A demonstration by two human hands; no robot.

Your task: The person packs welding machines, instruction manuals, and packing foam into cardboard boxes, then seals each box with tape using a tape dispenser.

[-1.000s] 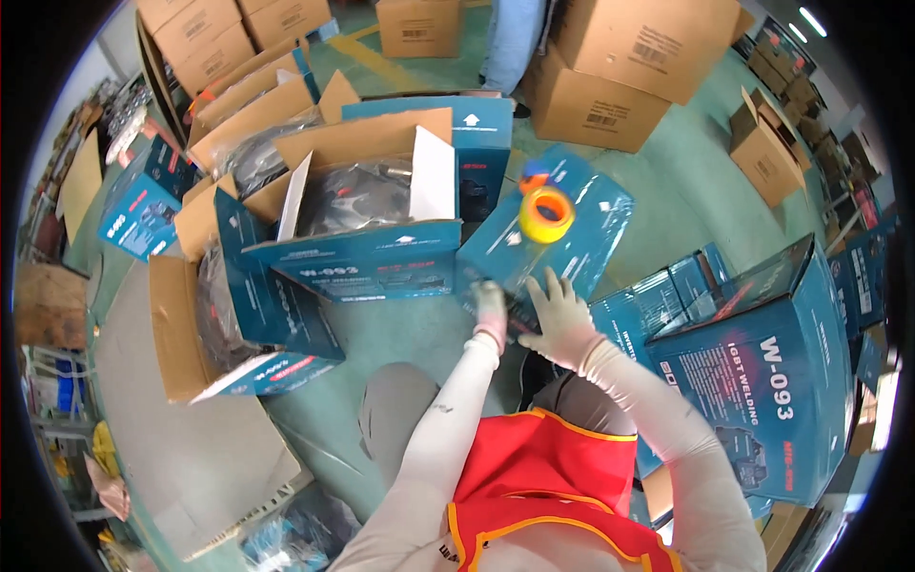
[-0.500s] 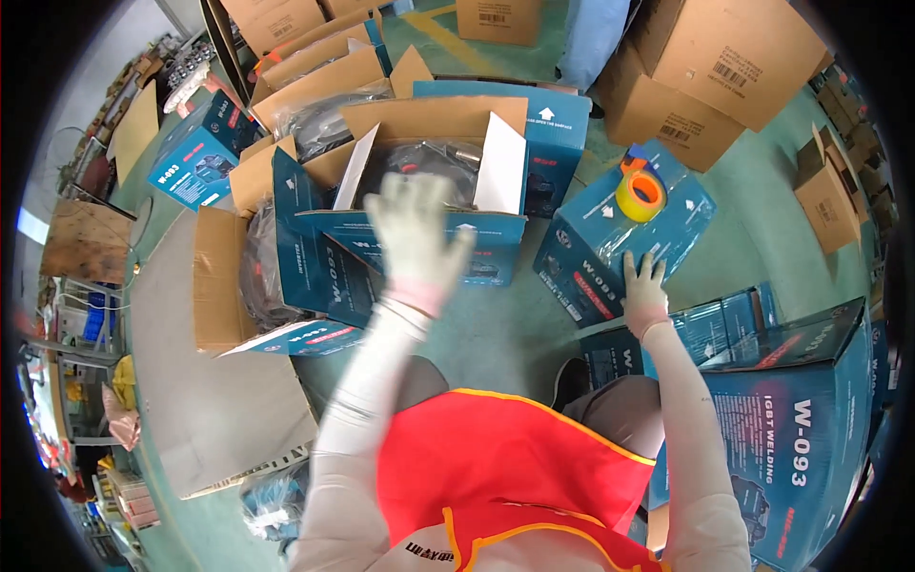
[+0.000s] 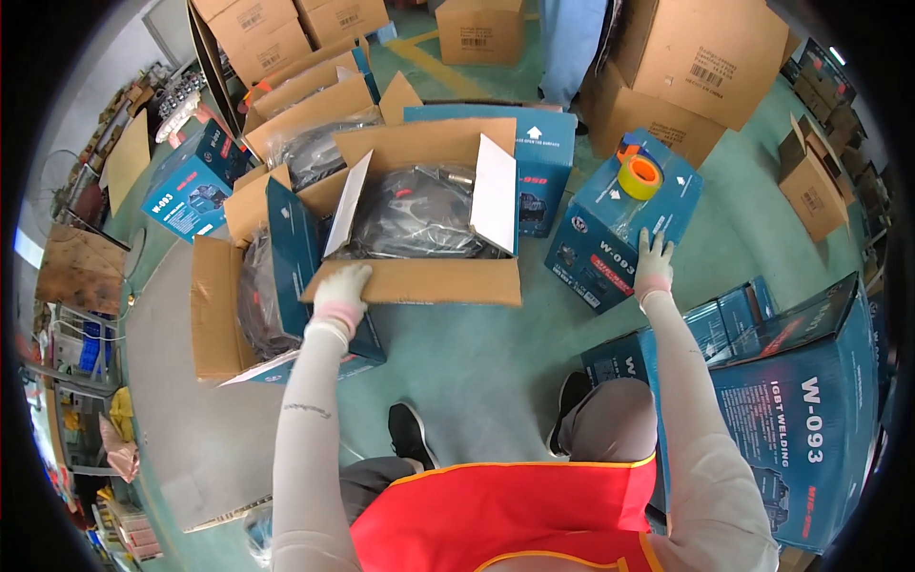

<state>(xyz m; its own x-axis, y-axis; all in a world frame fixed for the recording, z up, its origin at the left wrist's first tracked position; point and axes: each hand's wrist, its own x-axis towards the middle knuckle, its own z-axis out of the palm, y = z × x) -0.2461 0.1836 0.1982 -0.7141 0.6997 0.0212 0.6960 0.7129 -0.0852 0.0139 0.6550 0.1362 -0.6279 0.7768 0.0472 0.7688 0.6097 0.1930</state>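
Observation:
An open carton (image 3: 424, 282) stands in front of me, its near flap folded outward, brown side up. Inside lies a dark machine (image 3: 415, 214) under clear plastic, between white inner flaps. My gloved left hand (image 3: 343, 294) is at the left end of the near flap, fingers bent over the cardboard. To the right is a closed blue carton (image 3: 593, 250). My gloved right hand (image 3: 654, 265) rests on its near top edge, fingers spread and stretched out. On that carton sits a yellow-orange tape roll (image 3: 640, 177), with a blue and orange piece beside it.
Another open carton (image 3: 217, 300) with a plastic-wrapped machine stands left, more open ones behind. Large blue cartons (image 3: 796, 429) stand at my right. Brown cartons (image 3: 705, 57) are stacked at the back right, near a person's blue-clad leg (image 3: 572, 48). Grey sheet (image 3: 191, 410) lies left.
My left hand has moved from above the open carton to its near flap, now folded down toward me, baring more of the machine. My right hand stays on the closed carton.

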